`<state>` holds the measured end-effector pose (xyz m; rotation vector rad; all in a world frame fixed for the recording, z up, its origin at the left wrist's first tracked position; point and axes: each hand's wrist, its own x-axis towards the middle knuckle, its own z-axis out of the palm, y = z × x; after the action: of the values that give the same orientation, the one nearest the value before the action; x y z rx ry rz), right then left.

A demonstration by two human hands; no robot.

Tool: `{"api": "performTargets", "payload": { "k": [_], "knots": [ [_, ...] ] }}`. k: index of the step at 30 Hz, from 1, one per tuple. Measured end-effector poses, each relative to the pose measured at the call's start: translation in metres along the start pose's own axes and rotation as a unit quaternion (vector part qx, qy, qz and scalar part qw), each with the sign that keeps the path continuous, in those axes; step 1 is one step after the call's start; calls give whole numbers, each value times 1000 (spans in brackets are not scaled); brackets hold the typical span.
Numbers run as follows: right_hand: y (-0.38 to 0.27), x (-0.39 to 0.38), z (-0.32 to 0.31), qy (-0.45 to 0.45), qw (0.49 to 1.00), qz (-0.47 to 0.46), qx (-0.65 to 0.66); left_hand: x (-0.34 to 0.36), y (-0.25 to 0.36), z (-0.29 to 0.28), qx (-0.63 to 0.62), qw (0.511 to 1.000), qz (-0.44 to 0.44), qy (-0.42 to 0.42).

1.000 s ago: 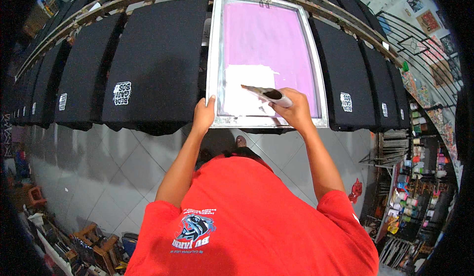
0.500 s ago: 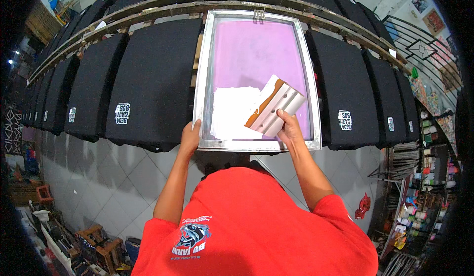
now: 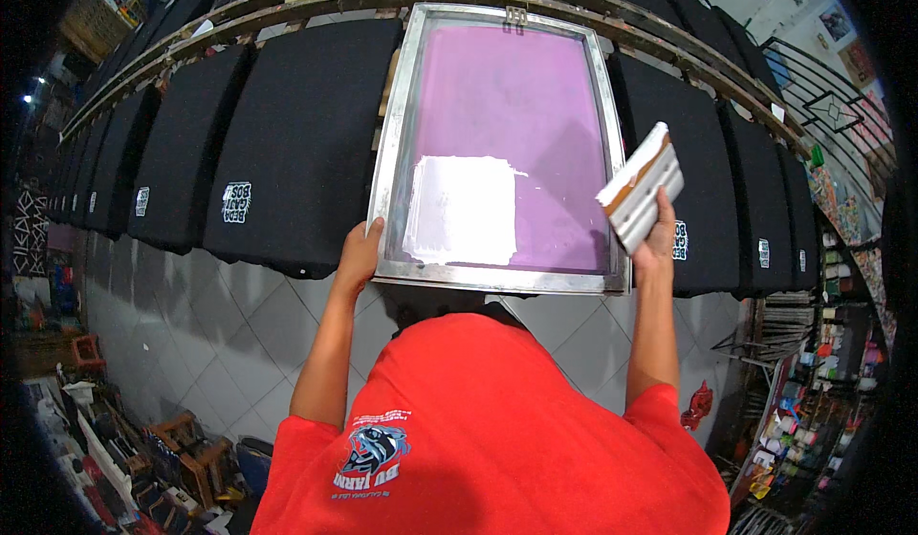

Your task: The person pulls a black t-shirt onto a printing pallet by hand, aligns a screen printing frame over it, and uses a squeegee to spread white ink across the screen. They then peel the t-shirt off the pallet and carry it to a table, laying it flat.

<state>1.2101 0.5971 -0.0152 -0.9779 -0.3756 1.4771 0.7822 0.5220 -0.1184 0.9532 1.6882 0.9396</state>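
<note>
A metal-framed screen with pink mesh lies among black fabric-covered boards, a white patch of ink on its lower left. My left hand grips the frame's lower left side, fingers closed round it. Beside the frame's right edge, over a black garment board, my right hand holds a squeegee with a silvery handle, brown blade and white ink along its edge. The squeegee is raised and slanted, its fingers partly hidden behind it.
Black boards with white prints run left and right along wooden rails. A metal railing and racks of small containers stand at right. Grey floor tiles lie below; wooden clutter is at lower left.
My right hand has carried the squeegee from over the white ink rightward, out past the screen's edge. My left hand still grips the frame. The view has shifted slightly.
</note>
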Motion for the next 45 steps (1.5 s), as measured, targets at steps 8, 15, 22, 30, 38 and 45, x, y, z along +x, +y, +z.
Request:
{"api": "performTargets", "payload": {
  "k": [8, 15, 22, 30, 38, 45],
  "knots": [
    [-33, 26, -84, 31, 1000, 7, 3, 1, 3, -2, -67, 997, -18, -20],
    [-20, 27, -83, 13, 999, 32, -6, -13, 24, -9, -59, 998, -26, -6],
    [-38, 30, -81, -84, 995, 33, -36, -42, 24, -17, -43, 999, -13, 28],
    [-37, 8, -2, -191, 981, 23, -8, -105, 31, -47, -74, 991, 9, 111],
    [-28, 57, -28, -304, 947, 99, -32, -149, 11, -4, -68, 971, 22, 229],
    [7, 156, -73, -357, 912, 202, 10, -151, -5, 43, -50, 951, 24, 303]
  ]
}}
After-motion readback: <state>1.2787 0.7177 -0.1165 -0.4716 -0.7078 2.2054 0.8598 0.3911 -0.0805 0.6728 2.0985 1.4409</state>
